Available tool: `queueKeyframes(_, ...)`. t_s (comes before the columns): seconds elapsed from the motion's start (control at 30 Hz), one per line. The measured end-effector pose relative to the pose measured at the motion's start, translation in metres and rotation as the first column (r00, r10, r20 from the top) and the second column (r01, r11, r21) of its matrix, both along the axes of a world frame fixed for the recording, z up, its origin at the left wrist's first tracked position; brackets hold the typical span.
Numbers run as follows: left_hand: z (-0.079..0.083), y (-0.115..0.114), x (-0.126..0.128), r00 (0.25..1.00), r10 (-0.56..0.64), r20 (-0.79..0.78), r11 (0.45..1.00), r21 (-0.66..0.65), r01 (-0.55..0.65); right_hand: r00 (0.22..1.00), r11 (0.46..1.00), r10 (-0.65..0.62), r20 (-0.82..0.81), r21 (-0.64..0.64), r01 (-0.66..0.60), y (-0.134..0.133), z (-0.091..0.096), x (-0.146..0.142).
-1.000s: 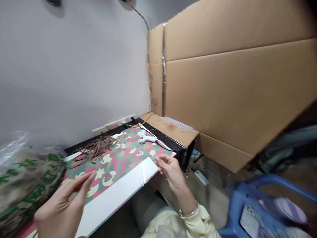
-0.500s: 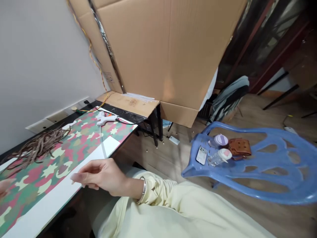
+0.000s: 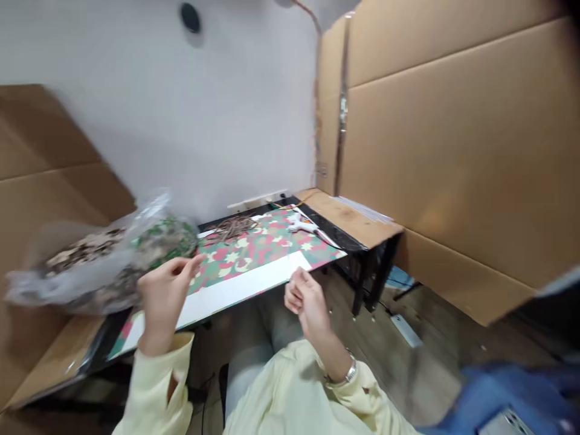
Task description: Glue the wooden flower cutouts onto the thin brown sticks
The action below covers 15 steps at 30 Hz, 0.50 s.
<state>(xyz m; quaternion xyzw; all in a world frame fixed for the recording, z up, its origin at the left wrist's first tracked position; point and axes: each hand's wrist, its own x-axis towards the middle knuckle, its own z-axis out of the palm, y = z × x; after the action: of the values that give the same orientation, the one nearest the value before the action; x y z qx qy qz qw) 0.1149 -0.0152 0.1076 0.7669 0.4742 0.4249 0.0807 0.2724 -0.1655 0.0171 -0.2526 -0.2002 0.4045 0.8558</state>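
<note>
My left hand (image 3: pixel 163 305) is raised over the near left part of the table, thumb and fingertips pinched together. Nothing I can name shows in that pinch. By the table's front edge, my right hand (image 3: pixel 309 305) is closed too, its fingertips pressed together; whatever they may hold is too small or blurred to tell. Between and behind the hands lies a long white strip (image 3: pixel 247 284) on a camouflage-patterned sheet (image 3: pixel 272 238). A white glue gun (image 3: pixel 301 223) rests on the sheet's far right, and a heap of thin brown strips (image 3: pixel 233 228) lies farther back.
A clear plastic bag (image 3: pixel 31 284) holding brown pieces and green stuff stands at the left. Large cardboard panels (image 3: pixel 453 139) rise on the right, with another cardboard sheet (image 3: pixel 49 145) at the left. A blue plastic chair (image 3: pixel 480 393) carrying a phone stands at lower right.
My view has swung left and up, bringing the plastic bag and left cardboard into sight. My left hand has come fully into view; my right hand is now more upright with its fingers closed.
</note>
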Motion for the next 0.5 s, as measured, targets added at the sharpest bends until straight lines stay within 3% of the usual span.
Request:
queueKeyframes(0.03,-0.004,0.017,0.002,0.997,0.007,-0.074,0.994,-0.111,-0.015,1.000,1.000,-0.008,0.007,-0.011,0.008,-0.001,0.000,0.000)
queueKeyframes(0.13,-0.021,0.074,0.007,0.992,0.004,-0.129,0.962,-0.272,-0.039,0.999,0.999,-0.025,0.036,-0.026,0.026,-0.004,0.001,-0.002)
queueKeyframes(0.27,-0.034,0.138,0.009,0.986,0.006,-0.165,0.937,-0.344,-0.064,0.995,0.998,-0.041,0.090,-0.041,0.045,-0.007,0.000,-0.001)
queueKeyframes(0.37,-0.032,0.165,0.003,0.986,0.024,-0.162,0.945,-0.318,-0.075,0.984,0.992,-0.062,0.165,-0.094,0.079,-0.007,-0.003,0.003)
queueKeyframes(0.5,-0.027,0.176,-0.015,0.991,0.030,-0.134,0.956,-0.284,-0.067,0.974,0.982,-0.093,0.207,-0.142,0.124,-0.008,-0.006,0.008)
